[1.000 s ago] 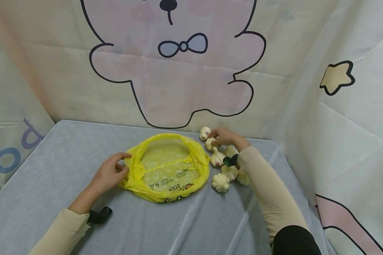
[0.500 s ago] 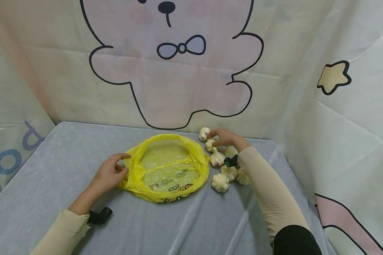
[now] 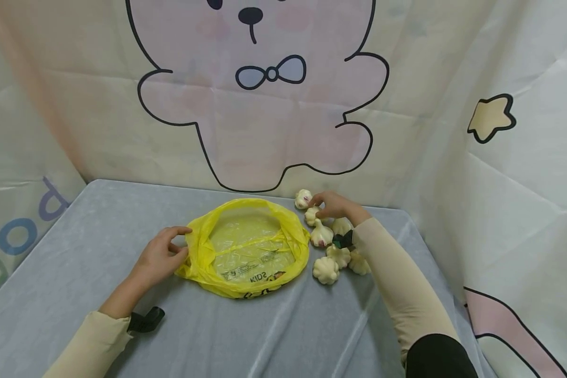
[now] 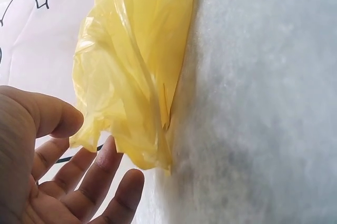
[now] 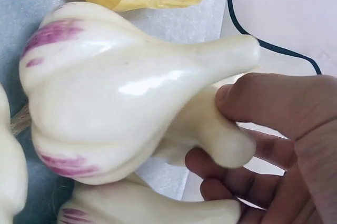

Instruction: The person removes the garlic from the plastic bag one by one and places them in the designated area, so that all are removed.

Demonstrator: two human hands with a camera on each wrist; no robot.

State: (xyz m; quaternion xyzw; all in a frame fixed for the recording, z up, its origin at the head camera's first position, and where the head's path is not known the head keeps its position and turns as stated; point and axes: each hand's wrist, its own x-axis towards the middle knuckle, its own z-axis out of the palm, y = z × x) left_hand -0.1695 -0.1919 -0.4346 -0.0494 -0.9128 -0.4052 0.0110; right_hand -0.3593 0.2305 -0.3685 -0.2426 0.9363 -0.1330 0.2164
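A yellow plastic bag point(image 3: 245, 286) lies with its mouth spread wide on the table, print showing inside. My left hand point(image 3: 158, 257) is at its left rim. In the left wrist view, the thumb and fingers pinch a loose edge of the bag point(image 4: 121, 77). To the bag's right, my right hand point(image 3: 333, 205) reaches over a cluster of white garlic bulbs. Its thumb and curled fingers hold the neck of one garlic bulb point(image 5: 231, 145), partly hidden behind a larger, purple-streaked garlic bulb point(image 5: 105, 92). Another bulb point(image 3: 303, 199) lies just beyond the fingers.
Several more garlic bulbs, among them a front one point(image 3: 326, 270), lie under and beside the right forearm. Grey cloth covers the table point(image 3: 208, 336). A printed curtain point(image 3: 264, 131) hangs right behind the table's far edge.
Both hands stay in nearly the same place, and the bag and garlic bulbs keep their positions. The head view has tilted up slightly.
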